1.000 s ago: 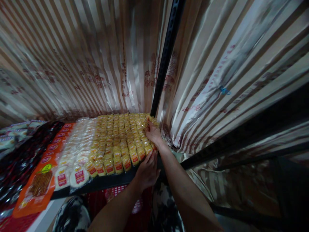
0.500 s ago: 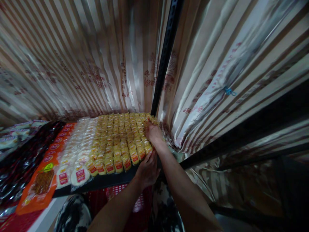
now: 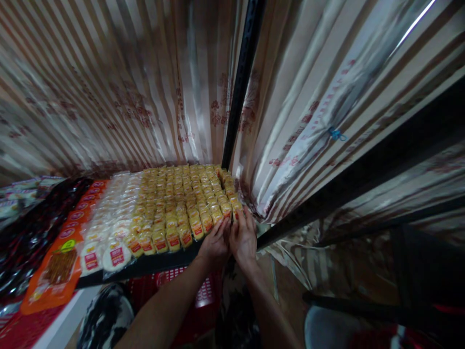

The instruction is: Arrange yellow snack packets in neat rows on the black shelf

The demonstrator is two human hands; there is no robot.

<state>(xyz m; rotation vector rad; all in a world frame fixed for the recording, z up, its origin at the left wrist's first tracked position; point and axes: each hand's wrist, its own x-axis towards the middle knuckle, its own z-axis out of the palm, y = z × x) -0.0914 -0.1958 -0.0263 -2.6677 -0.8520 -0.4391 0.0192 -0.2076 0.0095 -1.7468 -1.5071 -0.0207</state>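
The right hand (image 3: 244, 237) has drawn back beside the left hand (image 3: 215, 245); fingers spread flat on the yellow packets (image 3: 189, 203).

The right hand (image 3: 244, 237) is no longer deep on the shelf (image 3: 152, 264) near the black post (image 3: 240, 87). It has come back to the front right corner of the shelf. Now it lies just beside the left hand (image 3: 215, 244), almost touching it, and its fingers reach the last yellow packets (image 3: 203, 220) at the front edge. The left hand has moved a little forward onto the same packets.
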